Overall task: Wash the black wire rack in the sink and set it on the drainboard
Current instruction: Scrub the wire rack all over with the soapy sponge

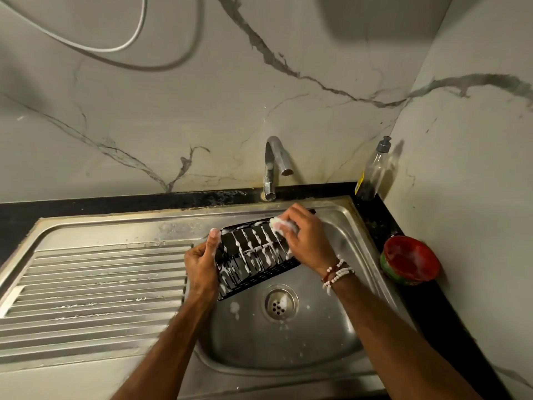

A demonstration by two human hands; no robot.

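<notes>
The black wire rack (253, 255), streaked with white foam, is held tilted over the steel sink basin (288, 347). My left hand (200, 265) grips its left end, thumb up along the edge. My right hand (305, 236) presses a soapy white sponge (281, 224) against the rack's upper right part. The ribbed drainboard (95, 287) lies to the left of the basin with nothing on it. No water runs from the faucet (274, 166).
A nearly empty soap bottle (373, 171) stands in the back right corner. A red and green bowl (409, 259) sits on the dark counter right of the sink. The drain (279, 303) has foam beside it. Marble walls close in behind and to the right.
</notes>
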